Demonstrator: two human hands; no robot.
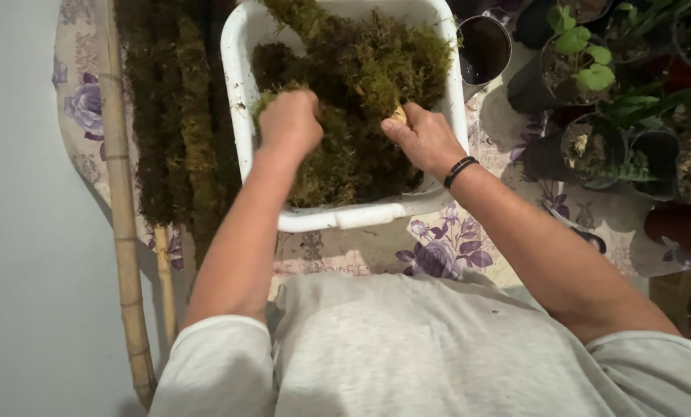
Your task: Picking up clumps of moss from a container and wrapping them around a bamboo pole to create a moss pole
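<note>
Grey tee (438, 347) is closest, person leaning right over the bench (345, 251) with its purple-flower cloth. Big white tub (241, 116) sits dead centre so both arms reach the moss (361, 93) heaped inside. Moss-wrapped poles (179, 123) lie left, potted plants (585, 73) right. Left hand (290, 120) is fisted around a clump; right hand (419, 135) pinches something pale, knuckles up.

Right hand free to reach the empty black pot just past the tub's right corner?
Probably yes. The right hand is in the moss near the white tub's right wall, and the black pot sits just beyond that rim with nothing between. The hand seems to grip a pale object, so it isn't free.
</note>
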